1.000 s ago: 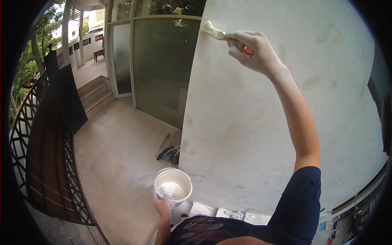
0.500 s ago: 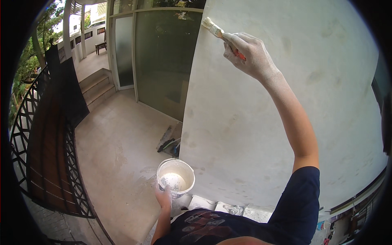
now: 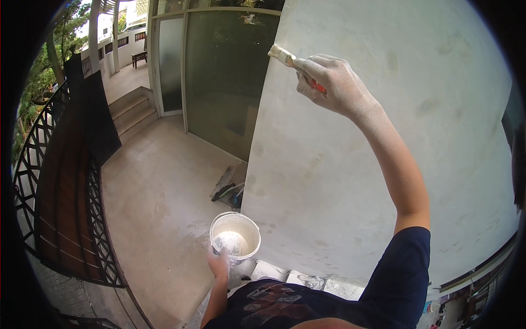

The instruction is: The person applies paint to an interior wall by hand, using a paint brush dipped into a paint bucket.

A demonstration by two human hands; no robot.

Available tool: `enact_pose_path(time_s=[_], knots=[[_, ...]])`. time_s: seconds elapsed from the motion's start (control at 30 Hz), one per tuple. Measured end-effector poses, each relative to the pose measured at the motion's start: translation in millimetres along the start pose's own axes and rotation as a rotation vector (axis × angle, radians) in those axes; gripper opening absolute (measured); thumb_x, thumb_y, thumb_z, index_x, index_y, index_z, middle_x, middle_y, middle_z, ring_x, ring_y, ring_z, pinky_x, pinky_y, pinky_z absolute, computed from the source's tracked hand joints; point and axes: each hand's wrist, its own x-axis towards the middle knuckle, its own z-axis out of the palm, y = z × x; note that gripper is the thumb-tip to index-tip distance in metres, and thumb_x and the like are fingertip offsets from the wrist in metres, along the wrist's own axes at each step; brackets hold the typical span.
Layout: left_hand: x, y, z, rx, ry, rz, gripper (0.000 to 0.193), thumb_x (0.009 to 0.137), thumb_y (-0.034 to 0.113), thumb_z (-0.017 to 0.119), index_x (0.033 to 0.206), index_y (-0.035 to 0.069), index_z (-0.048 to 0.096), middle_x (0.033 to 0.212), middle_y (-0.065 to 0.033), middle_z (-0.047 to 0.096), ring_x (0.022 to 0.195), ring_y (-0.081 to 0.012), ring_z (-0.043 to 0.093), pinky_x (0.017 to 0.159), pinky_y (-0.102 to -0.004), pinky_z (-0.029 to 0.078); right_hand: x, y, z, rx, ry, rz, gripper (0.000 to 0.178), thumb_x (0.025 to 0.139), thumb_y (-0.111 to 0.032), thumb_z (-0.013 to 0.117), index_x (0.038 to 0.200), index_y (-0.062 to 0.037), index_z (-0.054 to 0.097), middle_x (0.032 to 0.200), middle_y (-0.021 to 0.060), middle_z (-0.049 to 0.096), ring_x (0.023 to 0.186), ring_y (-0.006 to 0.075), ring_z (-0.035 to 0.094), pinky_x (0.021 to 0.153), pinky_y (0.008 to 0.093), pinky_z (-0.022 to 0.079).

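Observation:
My right hand [image 3: 333, 82], dusted with white, is raised high and grips a paintbrush [image 3: 285, 56] with a red handle. Its pale bristles point left, near the left edge of a white wall [image 3: 383, 181]; whether they touch it I cannot tell. Low down, my left hand [image 3: 220, 264] holds a white bucket [image 3: 235, 237] by its near rim. A little white paint lies in the bottom of the bucket. My dark blue sleeve and shirt fill the lower edge.
Tall glass doors [image 3: 219, 82] stand left of the wall. Tools and a trowel [image 3: 226, 186] lie on the tiled floor at the wall's foot. A black metal railing [image 3: 60, 208] with dark cloth runs along the left. Steps [image 3: 131, 112] rise at the back.
My right hand with the brush has come down and slightly right along the wall's edge. The bucket in my left hand has barely moved.

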Motion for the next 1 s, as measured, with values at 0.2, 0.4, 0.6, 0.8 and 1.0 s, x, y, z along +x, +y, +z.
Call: enact_pose_path(time_s=[0.2,0.4,0.6,0.8,1.0], knots=[[-3,17,1,-0.016,-0.017,0.003,0.057,0.080,-0.004,0.066,0.135,-0.007,0.052,0.127,-0.0190,0.063,0.118,-0.0259,0.059,0.103,-0.0355,0.044,-1,4,13,-0.123,-0.123,0.020,0.008,0.087,-0.007,0.067,0.088,-0.0062,0.059,0.070,0.0034,0.058,0.071,0.0199,0.062,0.065,0.0379,0.055],[1,7,-1,-0.044,-0.013,0.014,0.056,0.079,-0.006,0.065,0.134,-0.006,0.053,0.125,-0.0173,0.063,0.116,-0.0245,0.059,0.102,-0.0344,0.044,4,-18,11,-0.072,-0.401,0.065,0.006,0.088,-0.009,0.063,0.085,-0.0056,0.060,0.070,0.0064,0.060,0.071,0.0225,0.064,0.064,0.0390,0.056],[1,1,-3,-0.049,-0.055,0.021,0.063,0.078,-0.001,0.065,0.138,-0.010,0.047,0.131,-0.0250,0.058,0.122,-0.0322,0.057,0.108,-0.0373,0.040,22,-6,-19,-0.067,-0.208,0.096,0.011,0.087,-0.006,0.068,0.081,-0.0032,0.058,0.065,0.0061,0.057,0.063,0.0201,0.062,0.056,0.0385,0.049],[2,-7,-1,0.051,-0.020,0.054,0.053,0.081,-0.005,0.064,0.133,-0.005,0.054,0.125,-0.0174,0.064,0.115,-0.0257,0.060,0.102,-0.0350,0.044,43,35,-43,-0.126,0.051,0.136,0.013,0.087,-0.006,0.070,0.099,-0.0057,0.067,0.068,0.0047,0.057,0.062,0.0159,0.059,0.057,0.0334,0.048],[3,2,-4,0.018,-0.033,0.018,0.053,0.081,-0.006,0.064,0.133,-0.005,0.055,0.126,-0.0167,0.064,0.116,-0.0251,0.060,0.102,-0.0347,0.044,35,42,-25,-0.205,0.218,-0.009,0.012,0.088,-0.009,0.069,0.099,-0.0069,0.064,0.071,0.0050,0.060,0.066,0.0184,0.062,0.059,0.0364,0.052]])
